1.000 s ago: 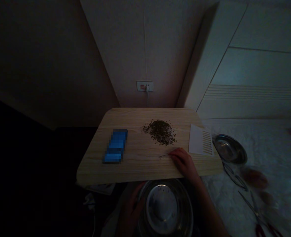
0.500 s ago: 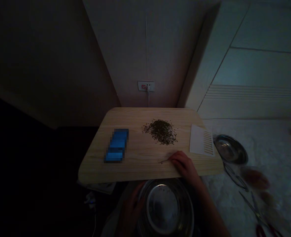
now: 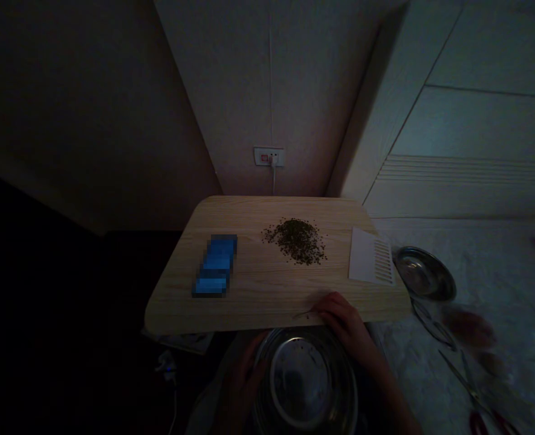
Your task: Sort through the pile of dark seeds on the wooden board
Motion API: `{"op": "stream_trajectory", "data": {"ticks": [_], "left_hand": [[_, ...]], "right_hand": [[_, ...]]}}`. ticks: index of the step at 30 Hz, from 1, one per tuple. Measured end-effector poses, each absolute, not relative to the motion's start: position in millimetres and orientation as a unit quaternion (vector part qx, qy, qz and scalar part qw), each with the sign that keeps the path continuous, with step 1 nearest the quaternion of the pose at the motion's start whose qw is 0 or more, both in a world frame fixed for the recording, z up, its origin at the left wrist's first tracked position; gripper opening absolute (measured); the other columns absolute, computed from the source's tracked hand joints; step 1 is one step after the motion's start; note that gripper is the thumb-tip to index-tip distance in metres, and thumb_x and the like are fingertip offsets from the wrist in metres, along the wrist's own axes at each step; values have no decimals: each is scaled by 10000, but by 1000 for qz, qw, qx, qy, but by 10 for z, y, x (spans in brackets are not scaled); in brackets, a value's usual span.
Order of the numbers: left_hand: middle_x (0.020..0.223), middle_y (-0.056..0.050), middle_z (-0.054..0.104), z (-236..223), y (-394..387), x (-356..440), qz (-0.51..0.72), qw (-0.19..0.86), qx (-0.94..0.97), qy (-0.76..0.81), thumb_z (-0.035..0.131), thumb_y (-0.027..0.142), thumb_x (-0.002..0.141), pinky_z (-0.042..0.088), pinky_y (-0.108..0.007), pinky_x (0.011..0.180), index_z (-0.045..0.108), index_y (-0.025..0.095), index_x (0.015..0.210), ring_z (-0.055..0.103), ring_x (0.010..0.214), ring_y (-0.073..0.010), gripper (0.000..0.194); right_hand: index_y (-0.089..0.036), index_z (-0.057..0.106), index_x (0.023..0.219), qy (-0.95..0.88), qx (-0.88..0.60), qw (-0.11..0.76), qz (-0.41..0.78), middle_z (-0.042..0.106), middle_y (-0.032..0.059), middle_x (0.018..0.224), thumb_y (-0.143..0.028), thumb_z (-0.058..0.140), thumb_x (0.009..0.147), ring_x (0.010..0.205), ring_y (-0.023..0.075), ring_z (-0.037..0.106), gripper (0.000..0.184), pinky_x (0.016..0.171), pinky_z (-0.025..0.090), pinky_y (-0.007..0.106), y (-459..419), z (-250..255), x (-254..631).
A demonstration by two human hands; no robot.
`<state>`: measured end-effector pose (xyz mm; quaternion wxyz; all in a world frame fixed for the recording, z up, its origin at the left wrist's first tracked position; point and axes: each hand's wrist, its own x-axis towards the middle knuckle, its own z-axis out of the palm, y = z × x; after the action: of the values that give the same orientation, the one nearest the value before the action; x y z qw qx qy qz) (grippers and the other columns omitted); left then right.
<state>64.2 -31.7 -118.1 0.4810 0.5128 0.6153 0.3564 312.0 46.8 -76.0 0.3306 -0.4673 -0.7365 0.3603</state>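
My right hand point(image 3: 343, 319) rests at the table's near edge, fingers pinched on a thin, pointed stick-like tool point(image 3: 302, 313). A small dark grain point(image 3: 308, 317) lies on the wood close to this tool. Farther back, a loose pile of small brown-green grains point(image 3: 298, 240) is spread on the table point(image 3: 249, 311). Below the edge, my left hand point(image 3: 244, 380) grips the left rim of a shiny metal bowl point(image 3: 298, 389). A few dark specks show inside the bowl. The left fingers are partly lost in shadow.
A blurred-out phone-like device point(image 3: 215, 266) lies on the table's left. To the right is a white slotted scraper point(image 3: 370, 257). On the pale cloth beside the table are a smaller metal bowl point(image 3: 424, 275), red-handled scissors point(image 3: 473, 393) and a blurry bag-like item point(image 3: 469, 326). A wall socket point(image 3: 268, 156) sits behind.
My right hand has drawn the thin tool and a grain toward me, from mid-table to the near edge above the bowl. My left hand stays on the bowl.
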Motion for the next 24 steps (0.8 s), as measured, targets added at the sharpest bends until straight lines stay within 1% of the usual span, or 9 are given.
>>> {"op": "stream_trajectory", "data": {"ticks": [5,10,15,18,24], "left_hand": [[1252,-43,602,-1193,-300,641,347,492,506,617,527,284,817,402,-375,995,560,233,1183,515,1178,-242,371],[1269,-57,586,-1219,-308,633,353,482,509,619,527,293,816,396,-380,1001,552,220,1194,490,1202,-250,386],[1259,-51,595,-1276,-313,631,358,474,519,615,517,295,818,395,-389,1001,551,229,1196,507,1187,-247,386],[1250,-50,603,-1263,-305,639,362,469,518,617,521,299,813,415,-381,984,560,229,1188,518,1175,-250,384],[1242,-41,611,-1156,-298,647,352,494,510,610,516,287,825,434,-355,971,551,223,1201,520,1175,-246,383]], "right_hand": [[-226,636,938,-728,-467,322,385,592,45,912,-241,479,878,898,183,535,169,808,430,317,354,-718,3111],[-231,633,936,-680,-490,365,406,612,20,890,-241,496,870,864,160,560,153,775,434,277,377,-693,3104],[-220,620,950,-626,-533,442,360,630,24,926,-261,507,857,875,169,572,152,784,434,286,585,-776,3137],[-209,611,971,-603,-561,469,319,639,34,944,-271,493,858,884,179,574,175,802,433,307,757,-843,3170],[-198,610,993,-603,-580,478,267,637,56,963,-276,471,858,887,191,573,209,805,439,338,999,-891,3137]]}}
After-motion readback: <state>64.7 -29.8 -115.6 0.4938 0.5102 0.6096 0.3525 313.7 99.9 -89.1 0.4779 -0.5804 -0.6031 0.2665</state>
